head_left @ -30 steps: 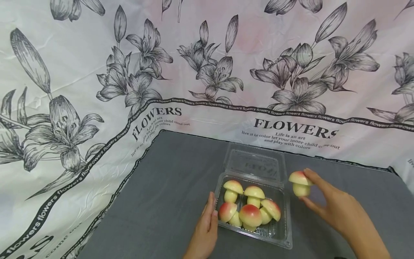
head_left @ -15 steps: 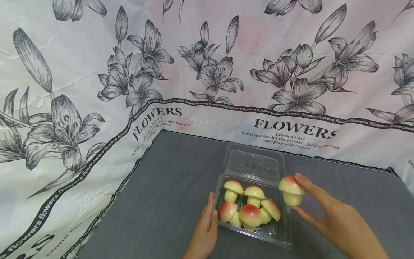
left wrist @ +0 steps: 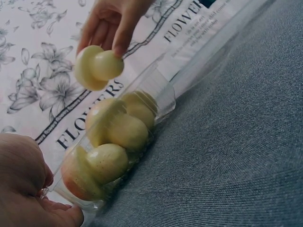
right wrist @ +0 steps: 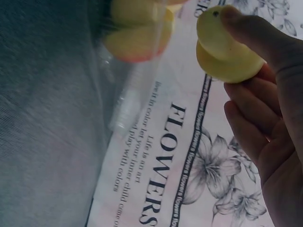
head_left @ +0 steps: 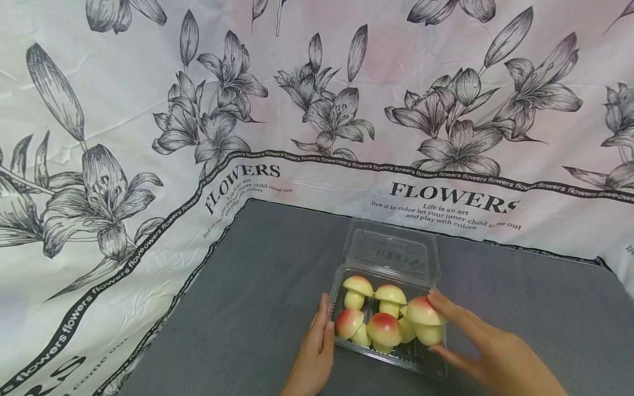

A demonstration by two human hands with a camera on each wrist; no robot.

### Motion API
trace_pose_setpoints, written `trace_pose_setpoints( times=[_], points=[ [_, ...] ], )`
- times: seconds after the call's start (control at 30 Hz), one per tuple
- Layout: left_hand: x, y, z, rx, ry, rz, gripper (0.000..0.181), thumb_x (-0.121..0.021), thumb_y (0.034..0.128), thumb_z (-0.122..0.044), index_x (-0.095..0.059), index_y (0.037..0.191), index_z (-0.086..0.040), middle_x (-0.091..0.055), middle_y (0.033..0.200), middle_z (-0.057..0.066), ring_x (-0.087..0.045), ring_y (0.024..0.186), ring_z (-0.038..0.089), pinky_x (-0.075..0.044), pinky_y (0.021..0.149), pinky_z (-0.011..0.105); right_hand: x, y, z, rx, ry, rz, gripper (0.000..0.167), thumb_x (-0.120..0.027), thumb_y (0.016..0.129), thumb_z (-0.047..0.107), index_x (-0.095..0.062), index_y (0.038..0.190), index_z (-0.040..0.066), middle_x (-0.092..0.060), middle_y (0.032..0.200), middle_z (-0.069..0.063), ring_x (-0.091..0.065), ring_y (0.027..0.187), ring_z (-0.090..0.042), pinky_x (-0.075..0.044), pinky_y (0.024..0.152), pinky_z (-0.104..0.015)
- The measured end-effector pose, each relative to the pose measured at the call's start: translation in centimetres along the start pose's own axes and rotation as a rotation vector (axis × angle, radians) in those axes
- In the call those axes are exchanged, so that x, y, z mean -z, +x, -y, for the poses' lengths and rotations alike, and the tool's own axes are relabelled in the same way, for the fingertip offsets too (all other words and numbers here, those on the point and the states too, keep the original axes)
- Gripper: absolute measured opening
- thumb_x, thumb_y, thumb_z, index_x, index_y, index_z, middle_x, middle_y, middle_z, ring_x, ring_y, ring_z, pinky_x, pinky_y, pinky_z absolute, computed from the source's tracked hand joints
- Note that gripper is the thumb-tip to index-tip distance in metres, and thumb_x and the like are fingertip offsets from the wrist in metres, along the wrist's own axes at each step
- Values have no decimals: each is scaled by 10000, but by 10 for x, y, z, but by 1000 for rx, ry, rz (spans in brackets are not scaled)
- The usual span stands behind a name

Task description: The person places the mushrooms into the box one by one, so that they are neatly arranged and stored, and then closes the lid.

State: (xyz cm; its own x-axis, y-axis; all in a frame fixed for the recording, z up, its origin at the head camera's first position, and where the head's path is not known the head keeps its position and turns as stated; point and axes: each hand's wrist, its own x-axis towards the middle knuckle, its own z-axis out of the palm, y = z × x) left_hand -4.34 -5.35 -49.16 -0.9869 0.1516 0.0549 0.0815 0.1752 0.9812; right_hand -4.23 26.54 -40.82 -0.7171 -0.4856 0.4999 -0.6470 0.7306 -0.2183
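My right hand [head_left: 482, 344] pinches a mushroom-shaped piece [head_left: 425, 316], with a pale yellow stem and a red-blushed cap, between thumb and fingers. In the left wrist view that piece [left wrist: 100, 66] hangs above the box, apart from the ones inside. Several like it, such as a red-capped mushroom [head_left: 384, 329], lie in the clear plastic box [head_left: 391, 360]. One at the box's right side is mostly hidden behind the held piece. At the box's left edge my left hand [head_left: 313, 352] holds the rim, its thumb and fingers on either side of the wall in the left wrist view.
The box's clear lid [head_left: 391, 247] lies folded back toward the rear. Grey cloth [head_left: 238, 297] covers the table. Behind and to the left stands a white sheet [head_left: 327, 181] printed with flowers and lettering.
My right hand has carried the mushroom-shaped piece left and down, from beside the box to over its right side. The left hand has stayed at the box's left edge.
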Motion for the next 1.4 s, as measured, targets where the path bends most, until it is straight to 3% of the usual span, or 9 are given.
trace_pose_setpoints(
  times=[0.07,0.2,0.27,0.47,0.7,1.1,1.3,1.4],
  points=[
    [0,0,0,1,-3,-1,613,-397,1171,-191,-113,1690,-30,-155,1759,145,-240,1594,334,-278,1262,413,-3,-3,1,-1,7,22,897,-923,810,456,-531,1570,183,-727,1358,-33,-659,716,82,-475,547,-103],
    [0,0,0,13,-9,1,615,-399,1170,-189,-111,1693,-40,-149,1763,121,-230,1599,303,-259,1264,379,-9,-6,4,2,-10,56,1009,-1008,686,312,-530,1569,213,-728,1353,-19,-742,795,-15,-567,615,-146],
    [0,0,1,18,-9,2,616,-400,1170,-192,-111,1693,-41,-148,1764,115,-228,1600,294,-255,1265,370,-12,-7,4,4,-18,66,1015,-1007,683,313,-527,1573,216,-722,1363,4,-772,857,-81,-603,649,-182],
    [0,0,1,18,0,2,619,-397,1170,-198,-108,1691,-29,-151,1763,123,-235,1598,297,-266,1267,429,-16,-10,8,-45,-12,103,1037,-998,702,307,-488,1602,235,-703,1389,44,-768,876,-85,-617,634,-237],
    [0,-2,-1,13,-8,-9,614,-406,1169,-193,-122,1693,-45,-166,1760,124,-237,1598,302,-266,1262,356,-17,-12,9,-51,-22,124,1057,-990,712,291,-453,1622,242,-659,1446,97,-750,927,-43,-611,645,-231],
    [0,-2,0,10,2,-5,622,-413,1170,-222,-127,1691,-40,-175,1757,137,-257,1592,322,-295,1258,485,-19,-19,9,-89,-62,136,1067,-1001,698,348,-453,1612,306,-683,1402,119,-750,966,-50,-608,630,-255],
    [0,-2,0,8,3,-7,619,-411,1170,-216,-126,1691,-41,-176,1757,136,-252,1595,317,-283,1265,478,-21,-19,9,-48,-45,204,1045,-988,723,294,-452,1619,324,-582,1549,56,-740,984,-67,-522,557,-165],
    [0,-2,0,4,2,-5,618,-408,1171,-216,-125,1691,-42,-174,1757,136,-252,1594,318,-287,1266,454,-20,-21,8,-14,-47,241,1002,-964,761,245,-453,1616,352,-525,1604,48,-740,1042,-100,-529,585,-144]
  ],
)
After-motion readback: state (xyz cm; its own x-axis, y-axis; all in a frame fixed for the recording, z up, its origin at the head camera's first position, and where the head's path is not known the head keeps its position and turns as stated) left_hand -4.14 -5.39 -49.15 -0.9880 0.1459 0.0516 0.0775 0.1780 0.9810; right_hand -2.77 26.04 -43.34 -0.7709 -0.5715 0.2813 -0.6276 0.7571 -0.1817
